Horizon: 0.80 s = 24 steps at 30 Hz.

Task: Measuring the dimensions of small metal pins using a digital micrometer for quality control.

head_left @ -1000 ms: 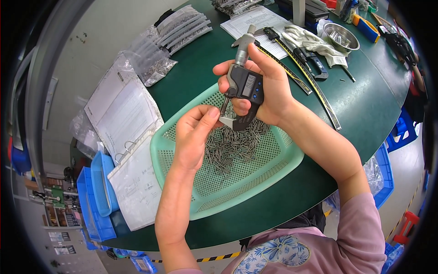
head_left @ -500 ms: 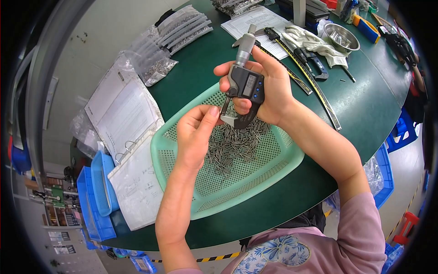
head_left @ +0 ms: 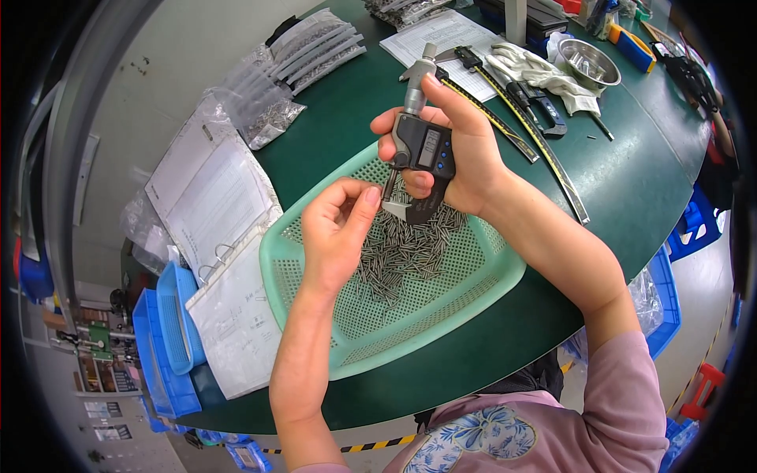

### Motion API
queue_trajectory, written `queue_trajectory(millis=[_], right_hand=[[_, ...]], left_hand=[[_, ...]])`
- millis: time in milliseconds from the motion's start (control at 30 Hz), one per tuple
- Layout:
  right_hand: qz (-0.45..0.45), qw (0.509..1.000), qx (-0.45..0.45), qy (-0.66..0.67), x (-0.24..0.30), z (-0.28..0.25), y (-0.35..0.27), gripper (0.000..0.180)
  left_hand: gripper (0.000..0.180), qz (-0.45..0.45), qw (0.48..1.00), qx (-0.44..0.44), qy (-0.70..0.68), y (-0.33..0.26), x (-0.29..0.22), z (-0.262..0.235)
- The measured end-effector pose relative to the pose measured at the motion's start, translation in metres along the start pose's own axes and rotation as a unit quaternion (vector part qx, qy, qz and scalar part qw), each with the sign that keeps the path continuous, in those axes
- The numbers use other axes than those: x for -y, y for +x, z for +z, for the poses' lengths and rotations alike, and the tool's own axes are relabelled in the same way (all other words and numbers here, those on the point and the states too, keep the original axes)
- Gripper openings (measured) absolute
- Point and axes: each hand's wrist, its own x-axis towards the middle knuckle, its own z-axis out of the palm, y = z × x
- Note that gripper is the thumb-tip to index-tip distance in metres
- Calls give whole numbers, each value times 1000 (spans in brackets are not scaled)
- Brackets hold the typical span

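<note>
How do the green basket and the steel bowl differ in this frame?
The green basket is rectangular perforated plastic; the steel bowl is round, solid and shiny. The basket holds a heap of small metal pins under the hands; the bowl looks empty, at the far edge. Both sit on the green table.

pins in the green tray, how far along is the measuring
Done: cannot tell; no separate lot of checked pins shows. In hand: the right hand holds a digital micrometer over the green tray, and the left hand brings its fingertips to the gauge's gap, the pin itself too small to make out. Left: a loose heap of small metal pins lies in the tray.
</note>
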Motion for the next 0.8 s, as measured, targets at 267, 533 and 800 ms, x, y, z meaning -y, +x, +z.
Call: queue_trajectory(millis=[267, 533, 800], right_hand=[[-9, 1000, -8, -13, -1, 2, -1, 59], [0, 1000, 12, -16, -3, 2, 0, 63], [1, 999, -17, -29, 0, 3, -2, 61]], left_hand=[[13, -28, 999, -6, -15, -1, -2, 0], [13, -41, 999, -22, 22, -1, -1, -4], [21, -81, 993, -82, -23, 3, -3, -8]])
